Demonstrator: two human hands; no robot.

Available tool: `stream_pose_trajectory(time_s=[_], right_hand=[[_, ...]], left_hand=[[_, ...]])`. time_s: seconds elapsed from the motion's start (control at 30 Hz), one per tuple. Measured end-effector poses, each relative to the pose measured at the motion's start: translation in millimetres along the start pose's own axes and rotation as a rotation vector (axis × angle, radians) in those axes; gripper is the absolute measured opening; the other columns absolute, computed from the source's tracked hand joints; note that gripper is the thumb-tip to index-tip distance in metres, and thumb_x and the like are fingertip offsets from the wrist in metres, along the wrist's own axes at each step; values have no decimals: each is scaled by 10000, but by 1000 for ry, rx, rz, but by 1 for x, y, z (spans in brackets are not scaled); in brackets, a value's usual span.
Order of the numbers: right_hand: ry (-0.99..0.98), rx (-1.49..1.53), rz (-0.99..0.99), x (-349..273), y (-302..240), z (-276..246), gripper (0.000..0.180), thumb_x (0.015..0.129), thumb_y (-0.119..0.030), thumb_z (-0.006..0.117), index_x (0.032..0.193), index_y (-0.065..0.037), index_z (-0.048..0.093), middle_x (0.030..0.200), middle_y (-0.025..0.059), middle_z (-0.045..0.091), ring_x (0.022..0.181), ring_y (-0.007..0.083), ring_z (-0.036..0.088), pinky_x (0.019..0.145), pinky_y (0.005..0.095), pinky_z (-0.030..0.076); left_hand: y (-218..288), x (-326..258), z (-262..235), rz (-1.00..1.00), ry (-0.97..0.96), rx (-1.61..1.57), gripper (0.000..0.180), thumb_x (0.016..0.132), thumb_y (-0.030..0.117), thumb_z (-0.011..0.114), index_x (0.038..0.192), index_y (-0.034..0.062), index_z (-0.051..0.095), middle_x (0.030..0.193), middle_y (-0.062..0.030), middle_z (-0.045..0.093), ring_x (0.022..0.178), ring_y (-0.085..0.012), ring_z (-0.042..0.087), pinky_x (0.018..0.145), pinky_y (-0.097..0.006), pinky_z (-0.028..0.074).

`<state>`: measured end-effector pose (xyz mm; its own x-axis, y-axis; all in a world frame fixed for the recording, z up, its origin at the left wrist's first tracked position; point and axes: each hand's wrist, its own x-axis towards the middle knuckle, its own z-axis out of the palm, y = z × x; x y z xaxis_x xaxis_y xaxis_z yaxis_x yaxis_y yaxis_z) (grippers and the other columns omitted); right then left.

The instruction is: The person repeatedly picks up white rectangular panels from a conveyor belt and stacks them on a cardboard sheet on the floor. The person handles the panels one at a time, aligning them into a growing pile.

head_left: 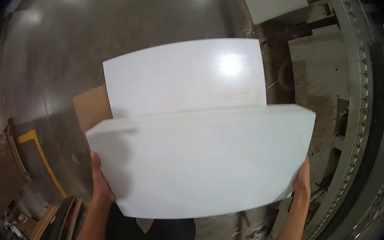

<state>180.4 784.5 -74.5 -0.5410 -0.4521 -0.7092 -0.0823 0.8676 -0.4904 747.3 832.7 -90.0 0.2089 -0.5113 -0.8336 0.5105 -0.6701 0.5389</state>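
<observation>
From the head view, two hands hold one big white board (206,164) up over the floor (92,37). The left hand (100,180) grips its left edge and the right hand (302,180) grips its right edge. A second white board (182,76) sticks out past the first, and a third white board (274,3) lies far off by the long grey machine (367,116).

- A dark, glossy concrete floor (93,28) is seen across the upper left, with light reflected on it.
- A yellow painted floor line (41,155) is bent at lower left.
- A flat brown cardboard piece (90,108) is laid on the floor.
- A separate white rectangular board (274,3) is seen at the top.
- A long grey metal conveyor machine (358,115) is curved down the right side.
- Stacked wooden boards (59,221) are seen at lower left.
</observation>
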Motion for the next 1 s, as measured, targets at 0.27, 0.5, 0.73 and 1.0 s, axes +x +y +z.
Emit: stream_pose_trajectory(time_s=[0.27, 0.5, 0.73, 1.0], right_hand=[[-108, -10, -185, 66, -141, 102, 678, 1027, -500, 299, 1511, -29, 354, 1544, 178, 367, 1408, 301, 357, 1155, 410, 271], [124, -205, -58, 141, -106, 154, 821, 957, -650, 315, 1408, 7, 513, 1423, 196, 535, 1336, 347, 462, 1088, 425, 343], [224, -346, -127, 128, -106, 160, 897, 955, -684, 254, 1413, 54, 481, 1441, 232, 506, 1341, 385, 454, 1131, 416, 316], [-273, 353, -210, 192, -44, 109, 673, 1022, -587, 369, 1406, -52, 510, 1325, 105, 609, 1225, 231, 552, 1068, 408, 404]], left_hand=[[107, 87, 39, 156, -24, 128, 923, 934, 758, 357, 1473, 8, 360, 1395, -183, 473, 1284, -285, 471, 1054, -416, 422], [51, 173, 9, 205, -11, 187, 828, 965, 686, 422, 1430, 0, 421, 1352, -143, 532, 1246, -251, 505, 1052, -381, 414], [49, 169, -3, 118, 10, 30, 802, 977, 669, 420, 1437, 13, 420, 1339, -109, 549, 1211, -239, 531, 1033, -383, 434], [-89, 209, -158, -65, -63, 211, 796, 987, 677, 329, 1480, 53, 380, 1512, -129, 404, 1370, -331, 406, 1154, -475, 306]])
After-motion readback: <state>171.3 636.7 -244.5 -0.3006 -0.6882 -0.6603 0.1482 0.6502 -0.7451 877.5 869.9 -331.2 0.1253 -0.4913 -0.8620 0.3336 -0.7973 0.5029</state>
